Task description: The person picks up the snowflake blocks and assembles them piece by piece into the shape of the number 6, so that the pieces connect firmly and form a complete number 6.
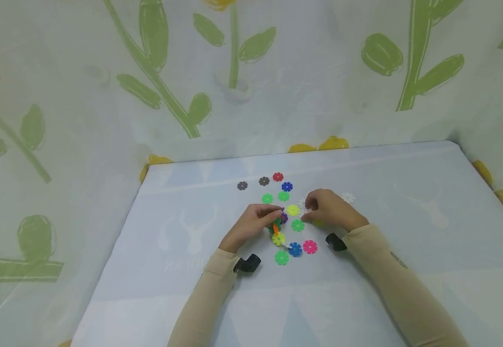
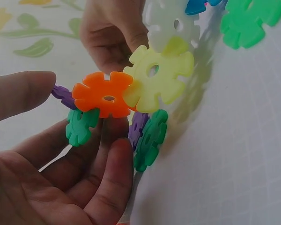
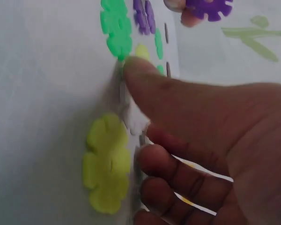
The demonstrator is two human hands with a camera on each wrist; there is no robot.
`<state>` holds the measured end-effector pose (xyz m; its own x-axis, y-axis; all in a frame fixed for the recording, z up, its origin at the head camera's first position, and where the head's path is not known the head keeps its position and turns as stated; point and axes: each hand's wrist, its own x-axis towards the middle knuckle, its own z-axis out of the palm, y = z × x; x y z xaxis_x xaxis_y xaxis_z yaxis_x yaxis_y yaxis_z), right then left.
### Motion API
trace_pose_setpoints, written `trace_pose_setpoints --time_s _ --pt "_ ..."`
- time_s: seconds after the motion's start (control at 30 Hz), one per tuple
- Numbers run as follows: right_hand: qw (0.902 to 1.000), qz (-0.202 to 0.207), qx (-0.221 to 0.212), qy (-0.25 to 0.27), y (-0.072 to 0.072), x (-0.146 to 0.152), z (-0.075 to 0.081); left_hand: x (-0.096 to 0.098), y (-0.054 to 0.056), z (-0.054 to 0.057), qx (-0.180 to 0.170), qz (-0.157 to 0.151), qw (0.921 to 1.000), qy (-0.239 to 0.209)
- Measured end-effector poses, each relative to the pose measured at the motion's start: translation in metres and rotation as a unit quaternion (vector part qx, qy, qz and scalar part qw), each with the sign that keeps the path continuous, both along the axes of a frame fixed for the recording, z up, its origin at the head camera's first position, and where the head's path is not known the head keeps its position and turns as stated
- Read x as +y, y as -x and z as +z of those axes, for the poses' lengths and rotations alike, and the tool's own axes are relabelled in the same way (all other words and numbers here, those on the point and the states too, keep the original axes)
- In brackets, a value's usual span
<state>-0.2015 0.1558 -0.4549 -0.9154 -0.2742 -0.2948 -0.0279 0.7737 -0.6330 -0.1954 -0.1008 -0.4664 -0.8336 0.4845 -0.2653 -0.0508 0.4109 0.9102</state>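
My left hand (image 1: 253, 222) pinches a chain of interlocking snowflake discs just above the table. At the thumb tip is a purple disc (image 2: 63, 96); an orange disc (image 2: 93, 96) joins it to a pale yellow disc (image 2: 171, 86). A white disc (image 2: 166, 23) and a blue disc (image 1: 295, 249) continue the line. Green discs (image 2: 80, 133) hang by the fingers. My right hand (image 1: 333, 210) hovers low over the loose discs, fingers bent and thumb apart, with nothing visibly gripped. Its thumb tip is near a green disc (image 3: 116, 30); a yellow disc (image 3: 107, 171) lies below.
Loose discs lie around the hands: a pink disc (image 1: 310, 246), a green disc (image 1: 282, 258), and farther back a red disc (image 1: 278, 177), a dark blue disc (image 1: 287, 186) and brown ones (image 1: 264, 181). A white disc (image 1: 348, 197) lies beyond the right hand. Patterned cloth (image 1: 277, 111) surrounds the table.
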Motion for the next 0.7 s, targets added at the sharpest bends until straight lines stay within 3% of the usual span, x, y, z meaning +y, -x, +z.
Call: trace_pose_setpoints --time_s 0.4,0.7 --pt "0.9997 -0.007 -0.023 -0.005 -0.0028 -0.0064 0.0015 0.0006 0.0002 0.0011 -0.008 -0.006 0.9999 0.007" --pt "0.9988 0.009 0.014 0.046 -0.0025 -0.0049 0.0054 0.0006 0.0001 0.0037 -0.009 -0.005 0.9999 0.006"
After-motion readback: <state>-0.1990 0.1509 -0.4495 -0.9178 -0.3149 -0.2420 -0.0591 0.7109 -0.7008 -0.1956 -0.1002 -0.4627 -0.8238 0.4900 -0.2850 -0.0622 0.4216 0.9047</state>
